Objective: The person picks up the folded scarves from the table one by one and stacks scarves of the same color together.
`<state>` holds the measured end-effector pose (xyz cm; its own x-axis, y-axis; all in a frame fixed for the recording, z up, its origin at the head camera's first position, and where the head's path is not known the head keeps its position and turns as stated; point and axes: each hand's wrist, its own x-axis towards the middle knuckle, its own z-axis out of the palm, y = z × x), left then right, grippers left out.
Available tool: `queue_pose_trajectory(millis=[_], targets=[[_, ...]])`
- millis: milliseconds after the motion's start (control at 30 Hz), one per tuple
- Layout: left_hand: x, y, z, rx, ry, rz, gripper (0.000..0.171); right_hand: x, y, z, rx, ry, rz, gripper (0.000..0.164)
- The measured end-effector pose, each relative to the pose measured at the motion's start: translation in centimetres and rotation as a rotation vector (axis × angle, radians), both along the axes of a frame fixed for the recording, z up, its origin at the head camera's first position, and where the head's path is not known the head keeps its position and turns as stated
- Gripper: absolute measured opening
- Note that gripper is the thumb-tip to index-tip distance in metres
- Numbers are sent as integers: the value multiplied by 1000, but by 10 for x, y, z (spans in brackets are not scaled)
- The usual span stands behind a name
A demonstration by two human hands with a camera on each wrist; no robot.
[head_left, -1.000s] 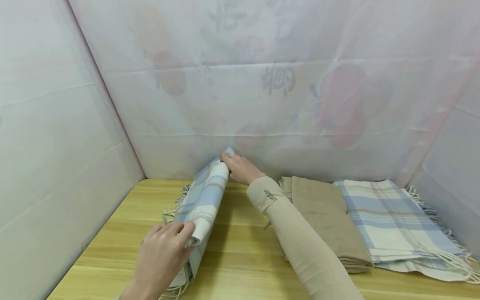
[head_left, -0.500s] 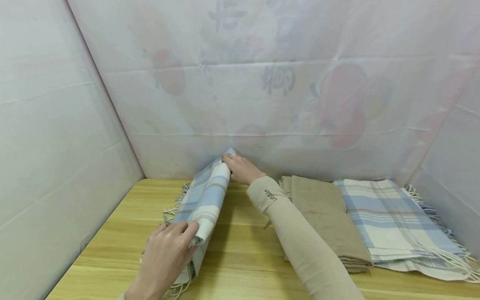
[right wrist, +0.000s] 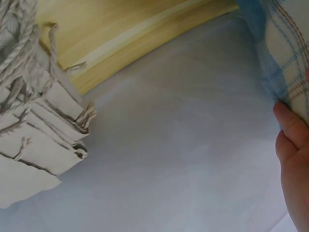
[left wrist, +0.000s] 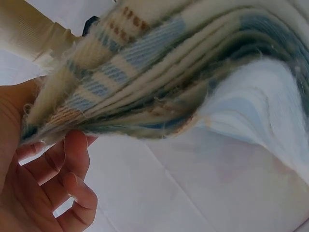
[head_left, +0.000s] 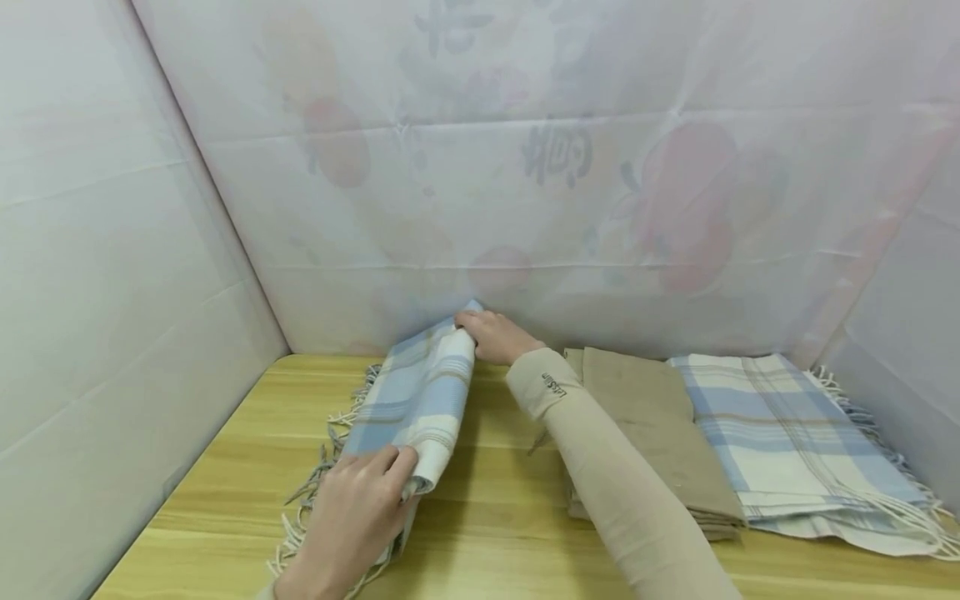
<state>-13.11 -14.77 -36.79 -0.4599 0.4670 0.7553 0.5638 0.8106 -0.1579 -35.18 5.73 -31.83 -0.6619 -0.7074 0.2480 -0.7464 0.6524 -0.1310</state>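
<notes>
Throw (head_left: 422, 398), 7 o'clock: blue-white plaid, tan stripes. Folded cloth (head_left: 648, 417), 4 o'clock: plain khaki. Table (head_left: 232, 475): yellow woodgrain.

Table (head_left: 225, 467): yellow wood grain, pale and darker streaks, far-left corner rounded. Dial centred on the tabletop, twelve at the far edge. Two o'clock: folded brown cloth (head_left: 652, 425), flat, several layers at its near edge, a tassel straying onto the wood towards nine. Three o'clock: folded plaid cloth (head_left: 795, 442), blue and white, just beside the brown; cords trail at its four. Ten o'clock: raised plaid cloth (head_left: 420, 392), its fringe (head_left: 306, 492) on the wood towards nine.
</notes>
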Motion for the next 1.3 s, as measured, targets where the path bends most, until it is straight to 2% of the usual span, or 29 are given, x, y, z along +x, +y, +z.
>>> queue_pose_trajectory(millis=[100,333,500,700,1033,1300], targets=[[0,3,-1,-5,-8,-8,49,0,4,1,6,-4,3,37],[0,11,-6,8,13,-45,42,0,14,-2,24,-86,-27,41],[0,16,-10,0,26,-65,39,1,18,-6,41,-114,-46,42],[0,19,-12,-19,15,-67,42,2,22,-9,45,-124,-56,40],[0,27,-16,-60,-2,-54,43,2,28,-15,71,-191,-108,39],[0,33,-21,-88,21,-61,45,2,32,-22,71,-224,-130,35]])
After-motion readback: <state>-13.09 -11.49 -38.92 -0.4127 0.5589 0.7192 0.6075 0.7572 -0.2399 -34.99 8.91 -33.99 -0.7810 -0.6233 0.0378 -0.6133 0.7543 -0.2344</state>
